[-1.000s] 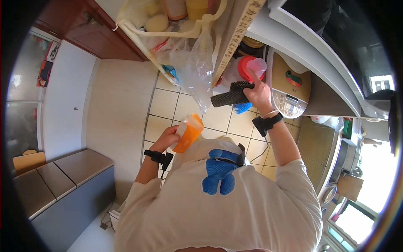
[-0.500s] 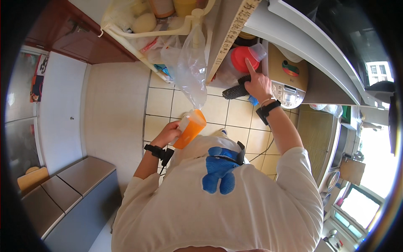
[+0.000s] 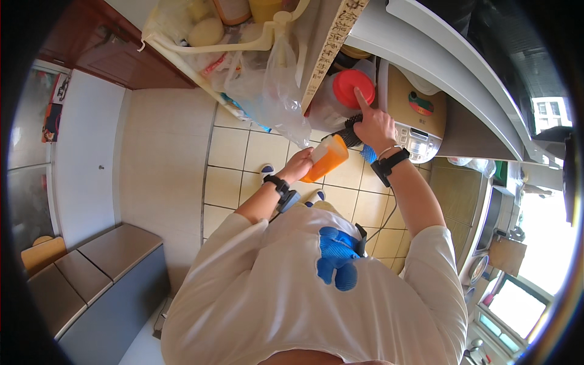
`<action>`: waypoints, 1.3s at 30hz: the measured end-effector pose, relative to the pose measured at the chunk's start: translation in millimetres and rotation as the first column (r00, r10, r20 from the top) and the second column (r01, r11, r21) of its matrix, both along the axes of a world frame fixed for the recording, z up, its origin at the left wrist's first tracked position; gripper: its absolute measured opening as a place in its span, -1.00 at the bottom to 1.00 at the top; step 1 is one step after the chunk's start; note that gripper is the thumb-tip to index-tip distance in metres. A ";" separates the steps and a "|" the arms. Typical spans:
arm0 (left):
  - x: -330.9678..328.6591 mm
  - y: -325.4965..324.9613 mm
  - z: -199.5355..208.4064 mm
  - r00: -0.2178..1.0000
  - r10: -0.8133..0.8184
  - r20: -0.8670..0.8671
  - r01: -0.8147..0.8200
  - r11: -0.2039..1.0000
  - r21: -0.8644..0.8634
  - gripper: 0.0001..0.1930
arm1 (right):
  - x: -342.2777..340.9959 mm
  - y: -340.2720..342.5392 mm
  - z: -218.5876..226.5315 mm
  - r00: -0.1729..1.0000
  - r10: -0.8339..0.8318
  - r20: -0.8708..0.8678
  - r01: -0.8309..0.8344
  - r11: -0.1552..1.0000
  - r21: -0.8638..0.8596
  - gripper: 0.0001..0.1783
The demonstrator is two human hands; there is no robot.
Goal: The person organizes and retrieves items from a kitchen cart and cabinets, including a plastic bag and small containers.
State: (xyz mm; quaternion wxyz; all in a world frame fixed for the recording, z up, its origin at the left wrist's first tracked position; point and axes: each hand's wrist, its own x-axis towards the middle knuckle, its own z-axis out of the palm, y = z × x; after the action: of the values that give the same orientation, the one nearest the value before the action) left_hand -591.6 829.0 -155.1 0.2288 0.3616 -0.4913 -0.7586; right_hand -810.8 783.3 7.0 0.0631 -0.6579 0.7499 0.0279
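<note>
My left hand (image 3: 297,165) grips an orange plastic cup (image 3: 333,159), tilted. A whitish translucent piece is against the cup's side by my fingers. To the right, my right hand (image 3: 376,129) reaches to the shelf with its index finger stretched onto the red lid (image 3: 354,88) of a translucent jar (image 3: 325,100). Its other fingers are partly hidden. Just under that hand lie a black, bristly-looking object (image 3: 344,132) and a bit of something blue (image 3: 368,153); whether the hand touches them I cannot tell. A clear plastic bag (image 3: 286,109) hangs near my left hand.
A cream rack (image 3: 213,79) with jars and bags stands ahead on the left. Beside the jar sits a gold rice cooker (image 3: 420,103) under a grey shelf. At the left are a white door (image 3: 94,158) and grey-brown bins (image 3: 115,267). Tiles (image 3: 267,146) cover the floor.
My left hand has moved right with the orange cup, away from the plastic bag's lower end. My right hand stays at the red lid; a translucent rim beside that lid no longer shows.
</note>
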 end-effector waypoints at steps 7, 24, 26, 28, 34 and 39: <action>-54.6 -25.6 -27.9 0.947 0.035 0.319 -0.003 0.995 -0.099 -0.20 | -1.4 -0.9 11.5 0.999 0.039 -0.012 -0.038 0.996 0.076 -0.07; -77.8 -70.9 -69.7 0.966 0.135 0.220 -0.141 0.990 0.008 -0.21 | -3.7 -18.8 5.2 0.991 -0.004 0.131 0.002 1.000 0.018 -0.07; -66.6 -63.3 -36.1 0.940 0.180 0.291 -0.179 0.983 -0.029 -0.39 | -9.5 -12.8 12.1 0.988 -0.010 0.157 0.009 1.000 0.006 -0.07; -58.2 -51.9 -24.3 0.956 0.212 0.205 -0.234 0.968 0.090 -0.43 | -18.1 0.5 19.5 0.982 -0.013 0.189 0.015 1.000 -0.008 -0.08; -46.6 -30.4 46.0 0.904 0.426 -0.020 -0.427 0.904 -0.028 -0.50 | -31.2 78.2 46.3 0.927 0.010 0.375 0.047 0.989 -0.141 -0.08; -77.3 -46.3 139.9 0.801 0.595 0.063 -0.330 0.528 -0.782 -0.43 | -45.4 156.8 49.5 0.857 0.005 0.514 0.115 0.972 -0.203 -0.09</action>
State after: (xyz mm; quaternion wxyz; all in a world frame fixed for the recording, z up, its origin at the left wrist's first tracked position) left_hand -668.9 782.8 -15.1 0.4666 0.4747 -0.6685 -0.3318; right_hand -856.3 940.1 56.5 0.1853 -0.6226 0.7230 -0.2351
